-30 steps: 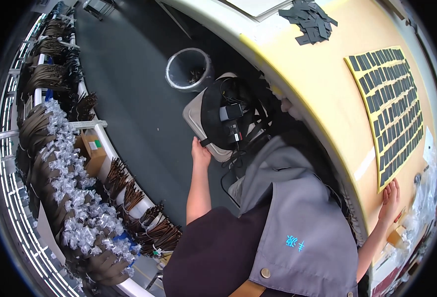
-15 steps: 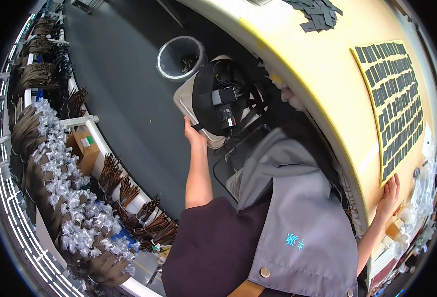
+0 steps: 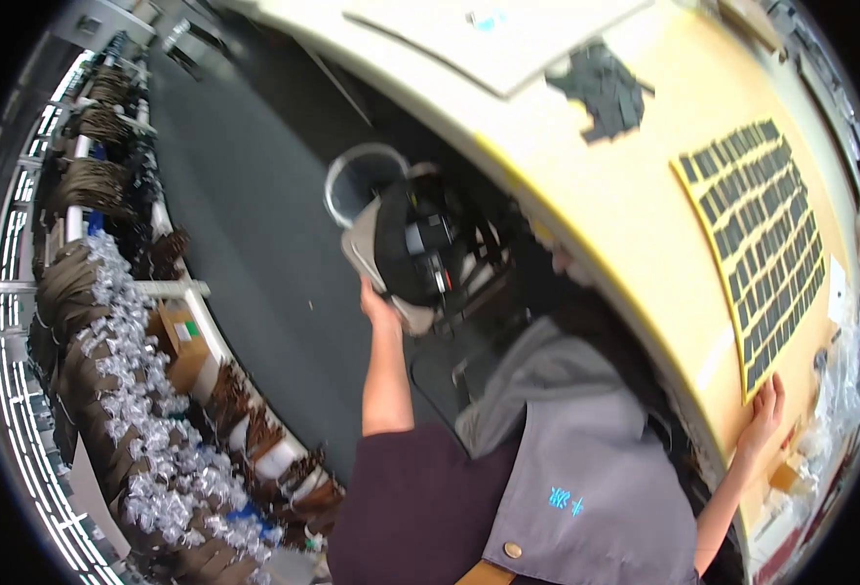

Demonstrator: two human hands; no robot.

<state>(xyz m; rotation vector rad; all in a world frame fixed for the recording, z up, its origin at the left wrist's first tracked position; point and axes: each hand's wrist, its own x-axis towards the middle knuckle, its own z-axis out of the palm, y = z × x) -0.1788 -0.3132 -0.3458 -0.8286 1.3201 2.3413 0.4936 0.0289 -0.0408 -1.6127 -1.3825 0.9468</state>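
My left hand (image 3: 378,304) is at the near-left edge of a beige padded seat (image 3: 364,237), its fingers partly hidden around the rim. On that seat lies a black strapped bag (image 3: 401,255) with small dark electronic boxes (image 3: 430,232) and cables. Out on the cream table, my right hand (image 3: 763,421) has its fingers stretched out beside the near corner of a yellow sheet (image 3: 748,388). Rows of small dark rectangular pieces (image 3: 763,263) cover the sheet. That hand appears to hold nothing.
A loose pile of dark flat pieces (image 3: 605,93) lies farther along the table (image 3: 566,185). A clear round bin (image 3: 337,190) stands beyond the seat on the dark floor. Along the left, a rack carries brown bundles (image 3: 98,185), clear plastic wrapping (image 3: 123,361) and a cardboard box (image 3: 181,341).
The view has shifted, with most things now lower in it and more of the far table showing. My left hand stays at the seat's edge, my right near the sheet's corner.
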